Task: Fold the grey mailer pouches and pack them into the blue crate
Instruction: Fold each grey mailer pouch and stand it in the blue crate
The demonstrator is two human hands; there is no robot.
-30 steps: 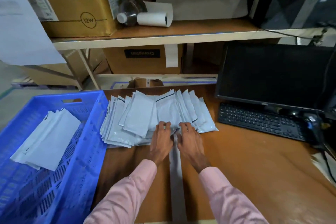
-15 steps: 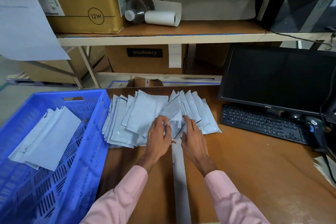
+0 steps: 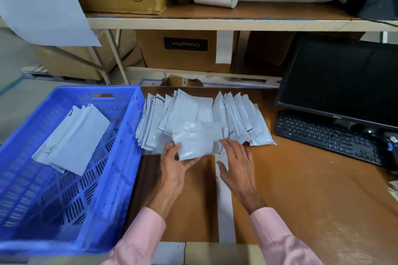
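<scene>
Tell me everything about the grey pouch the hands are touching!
The grey pouch looks like thin, shiny, crinkled plastic, folded into a small rectangle. It lies at the front of the fanned pouch pile on the brown table. The left hand grips its left edge; the right hand rests flat fingers on its right side.

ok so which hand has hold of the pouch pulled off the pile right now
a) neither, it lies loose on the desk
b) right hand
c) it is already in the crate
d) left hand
d: the left hand grips the lower left edge of the pouch, thumb on top, while the right hand lies flat with straight fingers on its right end.
</scene>
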